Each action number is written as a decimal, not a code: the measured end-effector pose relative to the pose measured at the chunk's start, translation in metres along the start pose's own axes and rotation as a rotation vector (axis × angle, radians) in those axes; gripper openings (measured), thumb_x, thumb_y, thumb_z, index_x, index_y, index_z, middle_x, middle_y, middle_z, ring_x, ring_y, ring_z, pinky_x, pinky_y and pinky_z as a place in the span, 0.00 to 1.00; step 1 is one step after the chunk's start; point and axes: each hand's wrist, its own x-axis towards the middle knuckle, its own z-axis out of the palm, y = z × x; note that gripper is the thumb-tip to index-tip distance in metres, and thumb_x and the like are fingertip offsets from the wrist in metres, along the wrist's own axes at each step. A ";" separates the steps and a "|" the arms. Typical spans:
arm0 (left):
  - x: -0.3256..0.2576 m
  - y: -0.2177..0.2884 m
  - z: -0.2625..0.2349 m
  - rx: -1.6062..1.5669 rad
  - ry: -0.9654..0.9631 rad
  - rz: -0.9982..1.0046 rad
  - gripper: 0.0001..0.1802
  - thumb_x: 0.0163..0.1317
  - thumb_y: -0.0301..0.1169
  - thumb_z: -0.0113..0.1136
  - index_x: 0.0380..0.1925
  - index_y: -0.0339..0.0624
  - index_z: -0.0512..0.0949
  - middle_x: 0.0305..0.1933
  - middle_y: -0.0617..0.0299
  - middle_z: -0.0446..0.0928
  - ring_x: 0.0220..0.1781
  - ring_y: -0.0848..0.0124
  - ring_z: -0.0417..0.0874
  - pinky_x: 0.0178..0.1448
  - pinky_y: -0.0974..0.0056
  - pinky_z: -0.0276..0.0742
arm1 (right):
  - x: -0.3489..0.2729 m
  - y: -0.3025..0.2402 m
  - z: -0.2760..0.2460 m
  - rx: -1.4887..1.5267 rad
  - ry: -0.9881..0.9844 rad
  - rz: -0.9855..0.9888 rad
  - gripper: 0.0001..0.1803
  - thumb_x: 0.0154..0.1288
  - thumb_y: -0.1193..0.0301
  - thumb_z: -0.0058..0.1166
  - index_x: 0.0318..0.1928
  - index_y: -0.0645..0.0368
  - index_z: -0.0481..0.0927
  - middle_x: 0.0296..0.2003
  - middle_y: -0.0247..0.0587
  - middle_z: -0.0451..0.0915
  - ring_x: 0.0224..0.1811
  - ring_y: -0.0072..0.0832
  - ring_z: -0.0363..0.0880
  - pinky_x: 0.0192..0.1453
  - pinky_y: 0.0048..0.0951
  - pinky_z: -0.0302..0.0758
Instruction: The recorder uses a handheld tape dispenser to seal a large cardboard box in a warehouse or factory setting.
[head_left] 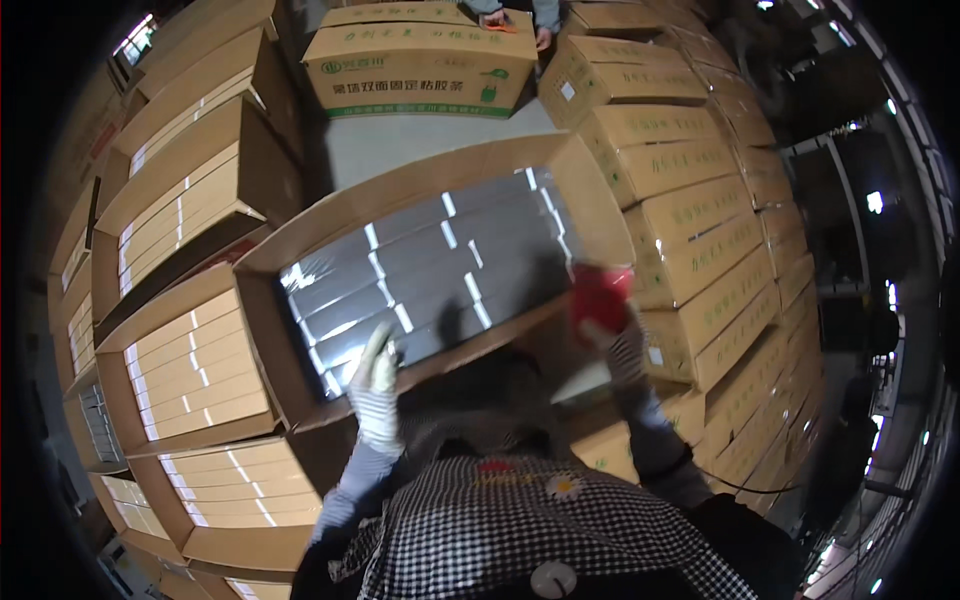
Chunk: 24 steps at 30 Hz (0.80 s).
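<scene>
Open cardboard carton [300, 250], centre of view: flaps spread, filled to the brim with a full top layer of flat dark grey packs [430, 265] in glossy wrap, laid in rows. No gaps show in that layer; by this the filling looks finished and the closing not yet begun.

Left hand [375, 385], in a striped knit glove, at 7 o'clock of the carton: fingers loosely extended over the near flap edge, gripping nothing, touching or just above the cardboard; which of the two cannot be told.

Right hand [622, 350], gloved, at 4 o'clock of the carton: closed around a red tape dispenser [600, 297], held up beside the carton's right flap. No tape is seen on the flaps yet.

Open cartons of pale tan packs [195, 365], from 8 to 10 o'clock: also full, flaps still up, unsealed.

Closed cartons [690, 200], stacked from 1 to 4 o'clock: shut.

Printed closed carton [420, 60], at 12 o'clock: another person's hands [515, 22] rest on its top.
</scene>
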 end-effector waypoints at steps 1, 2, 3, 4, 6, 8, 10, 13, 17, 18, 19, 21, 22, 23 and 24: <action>0.000 -0.049 -0.037 0.122 0.014 -0.172 0.17 0.70 0.38 0.51 0.43 0.34 0.79 0.38 0.62 0.79 0.37 0.77 0.77 0.44 0.70 0.74 | 0.054 -0.006 -0.024 0.078 0.139 0.001 0.48 0.38 0.54 0.75 0.58 0.65 0.69 0.54 0.51 0.72 0.53 0.42 0.75 0.56 0.39 0.75; -0.007 -0.093 -0.044 -0.058 0.013 -0.272 0.15 0.69 0.39 0.54 0.36 0.37 0.79 0.30 0.66 0.77 0.32 0.78 0.74 0.38 0.69 0.72 | 0.142 0.075 -0.094 -0.430 0.432 -0.080 0.53 0.36 0.51 0.74 0.61 0.65 0.66 0.59 0.62 0.67 0.61 0.52 0.66 0.64 0.43 0.68; -0.027 -0.145 -0.089 0.121 0.095 -0.358 0.19 0.68 0.47 0.55 0.32 0.41 0.77 0.28 0.63 0.77 0.26 0.75 0.73 0.31 0.70 0.71 | 0.186 0.064 -0.079 -0.643 0.554 -0.040 0.55 0.37 0.47 0.72 0.63 0.65 0.63 0.62 0.68 0.61 0.66 0.58 0.57 0.71 0.45 0.59; -0.041 -0.166 -0.092 0.015 0.080 -0.660 0.21 0.66 0.49 0.56 0.40 0.40 0.78 0.30 0.64 0.77 0.28 0.75 0.74 0.31 0.68 0.71 | 0.239 0.077 -0.104 -0.827 0.589 0.025 0.55 0.40 0.47 0.70 0.65 0.64 0.61 0.64 0.69 0.59 0.68 0.61 0.52 0.72 0.46 0.57; -0.048 -0.234 -0.116 -0.524 0.082 -1.024 0.33 0.63 0.58 0.52 0.57 0.44 0.72 0.47 0.59 0.79 0.42 0.68 0.78 0.41 0.56 0.76 | 0.339 0.121 -0.134 -0.908 0.588 0.120 0.54 0.40 0.47 0.71 0.65 0.60 0.63 0.63 0.68 0.62 0.67 0.60 0.54 0.73 0.45 0.53; -0.021 -0.245 -0.069 -0.788 0.364 -0.750 0.36 0.62 0.62 0.50 0.57 0.44 0.72 0.56 0.54 0.75 0.54 0.60 0.76 0.58 0.51 0.73 | 0.390 0.156 -0.124 -0.936 0.400 0.325 0.53 0.46 0.46 0.68 0.66 0.62 0.60 0.65 0.65 0.60 0.71 0.57 0.49 0.74 0.44 0.51; 0.018 -0.266 -0.048 -0.732 0.286 -0.780 0.32 0.60 0.55 0.55 0.56 0.43 0.73 0.56 0.53 0.74 0.58 0.56 0.74 0.65 0.49 0.69 | 0.421 0.224 -0.161 -0.783 0.420 0.255 0.54 0.47 0.42 0.65 0.66 0.63 0.60 0.63 0.66 0.62 0.70 0.55 0.53 0.73 0.44 0.52; 0.032 -0.288 -0.087 -0.508 0.765 -0.861 0.19 0.63 0.44 0.49 0.45 0.43 0.76 0.48 0.55 0.78 0.49 0.56 0.79 0.58 0.50 0.76 | 0.397 0.249 -0.080 -0.747 0.384 0.193 0.51 0.50 0.34 0.56 0.62 0.63 0.65 0.60 0.59 0.68 0.64 0.52 0.63 0.71 0.40 0.56; 0.008 -0.295 -0.124 -0.481 0.564 -0.871 0.17 0.61 0.42 0.50 0.42 0.43 0.77 0.45 0.53 0.79 0.48 0.55 0.79 0.58 0.50 0.76 | 0.346 0.194 -0.008 -1.263 0.264 0.074 0.45 0.53 0.48 0.61 0.63 0.64 0.62 0.51 0.57 0.76 0.57 0.42 0.75 0.74 0.58 0.39; 0.005 -0.300 -0.121 -0.532 0.544 -0.867 0.17 0.61 0.42 0.51 0.42 0.43 0.77 0.46 0.54 0.79 0.50 0.57 0.79 0.57 0.50 0.76 | 0.346 0.198 -0.003 -1.260 0.309 0.103 0.45 0.53 0.48 0.61 0.63 0.64 0.62 0.51 0.57 0.76 0.57 0.42 0.75 0.74 0.58 0.39; 0.007 -0.303 -0.118 -0.556 0.576 -0.889 0.18 0.61 0.41 0.52 0.45 0.42 0.77 0.48 0.55 0.79 0.50 0.58 0.79 0.57 0.50 0.75 | 0.347 0.206 0.006 -1.315 0.255 0.058 0.44 0.51 0.49 0.63 0.62 0.64 0.63 0.48 0.54 0.77 0.54 0.41 0.76 0.74 0.58 0.40; 0.014 -0.304 -0.098 -0.526 0.579 -0.861 0.19 0.63 0.41 0.52 0.48 0.42 0.76 0.50 0.58 0.80 0.52 0.59 0.78 0.57 0.51 0.75 | 0.341 0.233 -0.025 -1.375 0.222 0.067 0.43 0.49 0.51 0.64 0.60 0.65 0.65 0.45 0.52 0.78 0.52 0.40 0.77 0.74 0.58 0.41; 0.012 -0.291 -0.096 -0.490 0.574 -0.775 0.19 0.63 0.42 0.51 0.49 0.42 0.76 0.50 0.58 0.80 0.52 0.60 0.78 0.57 0.51 0.75 | 0.339 0.232 -0.031 -1.364 0.292 -0.084 0.42 0.47 0.52 0.65 0.59 0.64 0.67 0.42 0.51 0.79 0.49 0.40 0.78 0.74 0.58 0.42; 0.010 -0.298 -0.124 -0.389 0.489 -0.833 0.20 0.61 0.42 0.52 0.45 0.39 0.78 0.49 0.54 0.80 0.52 0.63 0.79 0.59 0.57 0.75 | 0.338 0.230 -0.039 -1.351 0.362 -0.235 0.42 0.44 0.53 0.67 0.57 0.63 0.68 0.39 0.50 0.79 0.46 0.41 0.79 0.73 0.58 0.43; 0.007 -0.299 -0.153 -0.373 0.494 -0.809 0.20 0.61 0.42 0.52 0.45 0.39 0.78 0.49 0.54 0.80 0.52 0.63 0.79 0.59 0.57 0.75 | 0.339 0.225 -0.041 -1.321 0.363 -0.235 0.42 0.44 0.53 0.67 0.57 0.63 0.68 0.39 0.50 0.79 0.46 0.41 0.79 0.73 0.58 0.43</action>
